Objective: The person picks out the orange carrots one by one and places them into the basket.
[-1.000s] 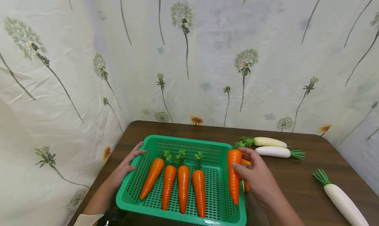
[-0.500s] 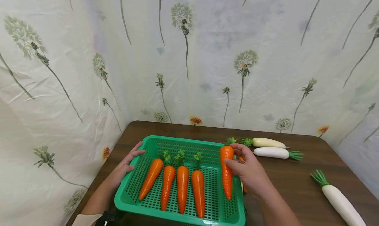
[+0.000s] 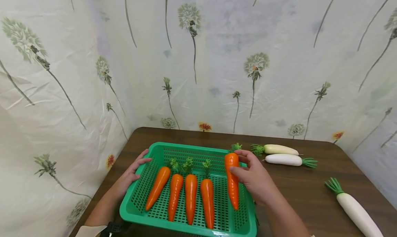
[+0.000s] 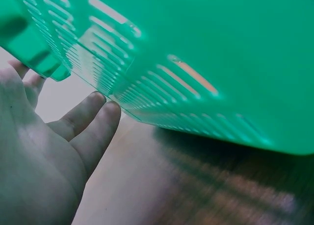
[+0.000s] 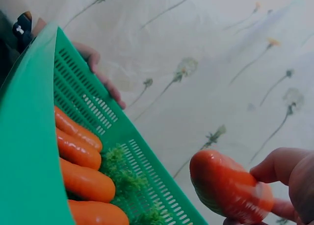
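Observation:
My right hand (image 3: 255,176) pinches a carrot (image 3: 232,188) between thumb and fingers. The carrot hangs over the right part of the green basket (image 3: 183,226), tip towards me and leafy top at the far rim; in the right wrist view this carrot (image 5: 221,183) is slightly blurred. Several other carrots (image 3: 191,199) lie side by side inside, leafy tops away from me. My left hand (image 3: 128,176) holds the basket's left rim. In the left wrist view, two fingers (image 4: 100,132) touch the outer wall below the rim, while the other fingertips are partly hidden.
Behind the basket's right corner lie two white radishes, one yellowish radish (image 3: 280,149) and one white radish (image 3: 283,159). Another white radish (image 3: 359,213) lies at the right of the brown table (image 3: 310,181). A floral curtain (image 3: 217,57) stands behind the table.
My right hand has carried the carrot leftward, from the basket's right rim to above its inside. My left hand stays on the left rim.

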`<move>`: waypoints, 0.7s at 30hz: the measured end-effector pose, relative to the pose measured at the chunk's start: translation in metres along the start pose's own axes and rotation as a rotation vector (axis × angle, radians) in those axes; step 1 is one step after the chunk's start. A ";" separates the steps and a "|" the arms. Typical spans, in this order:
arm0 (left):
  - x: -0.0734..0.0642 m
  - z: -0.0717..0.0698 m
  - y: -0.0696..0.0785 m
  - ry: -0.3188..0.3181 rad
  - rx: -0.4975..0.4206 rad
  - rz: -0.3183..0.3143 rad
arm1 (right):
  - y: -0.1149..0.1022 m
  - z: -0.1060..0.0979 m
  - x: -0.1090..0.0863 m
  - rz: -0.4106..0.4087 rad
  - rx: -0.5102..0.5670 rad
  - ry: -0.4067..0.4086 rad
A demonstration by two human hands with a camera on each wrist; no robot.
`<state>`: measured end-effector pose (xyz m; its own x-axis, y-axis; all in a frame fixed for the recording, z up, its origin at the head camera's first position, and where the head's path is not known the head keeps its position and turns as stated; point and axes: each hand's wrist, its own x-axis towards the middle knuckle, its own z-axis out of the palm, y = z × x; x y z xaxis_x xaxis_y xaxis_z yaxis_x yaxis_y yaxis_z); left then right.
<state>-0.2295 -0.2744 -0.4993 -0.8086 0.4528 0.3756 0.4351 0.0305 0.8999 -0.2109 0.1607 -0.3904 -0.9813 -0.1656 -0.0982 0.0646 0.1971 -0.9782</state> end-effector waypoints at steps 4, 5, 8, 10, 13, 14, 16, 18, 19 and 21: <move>-0.001 0.000 -0.001 0.000 -0.003 0.005 | -0.001 0.003 0.001 0.001 -0.016 -0.001; -0.001 -0.001 -0.001 0.000 -0.005 0.003 | -0.001 0.003 0.002 0.004 -0.018 0.003; -0.001 -0.001 -0.001 0.000 -0.011 -0.008 | -0.001 0.005 0.004 0.014 -0.024 0.005; 0.000 -0.001 0.000 0.002 -0.013 -0.018 | -0.001 0.005 0.006 0.020 -0.026 0.004; 0.001 0.000 0.001 0.000 -0.013 -0.026 | 0.000 0.006 0.007 0.021 -0.024 -0.002; 0.001 0.000 0.001 -0.001 -0.014 -0.026 | 0.001 0.006 0.008 0.019 -0.026 -0.003; 0.002 0.000 0.001 -0.005 -0.013 -0.022 | 0.002 0.007 0.009 0.018 -0.029 -0.006; 0.002 0.000 0.001 -0.006 -0.012 -0.017 | 0.002 0.008 0.010 0.021 -0.034 -0.011; 0.001 0.000 0.001 -0.007 -0.010 -0.013 | 0.002 0.009 0.011 0.022 -0.037 -0.013; 0.001 -0.001 0.001 -0.005 -0.008 -0.008 | 0.002 0.010 0.012 0.025 -0.044 -0.020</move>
<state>-0.2300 -0.2753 -0.4980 -0.8100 0.4570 0.3676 0.4255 0.0265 0.9046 -0.2211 0.1490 -0.3957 -0.9757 -0.1791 -0.1262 0.0803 0.2437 -0.9665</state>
